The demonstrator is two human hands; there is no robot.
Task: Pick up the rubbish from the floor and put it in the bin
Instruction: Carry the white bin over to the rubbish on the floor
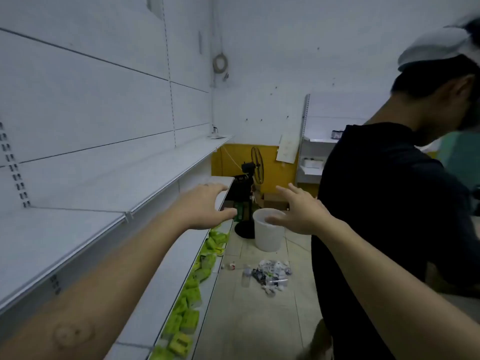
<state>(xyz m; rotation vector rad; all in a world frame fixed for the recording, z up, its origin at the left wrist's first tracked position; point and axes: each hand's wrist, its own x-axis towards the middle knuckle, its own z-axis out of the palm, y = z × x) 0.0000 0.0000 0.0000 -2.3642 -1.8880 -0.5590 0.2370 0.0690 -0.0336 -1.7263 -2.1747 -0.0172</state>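
Note:
A heap of rubbish [270,275], mostly clear and dark wrappers and small scraps, lies on the tiled floor in the aisle. Behind it stands a white bucket-shaped bin [268,236], open at the top. My left hand [205,207] is stretched out in the air over the edge of the shelves, fingers spread, holding nothing. My right hand [298,211] is also raised with its fingers apart and empty, and it overlaps the bin's rim in the view. Both hands are well above the rubbish.
White shelves [104,203] run along the left; the lowest one holds several green packets [192,297]. A person in a black shirt [389,216] stands close on the right, narrowing the aisle. A black standing fan [253,178] and cardboard boxes [275,200] sit behind the bin.

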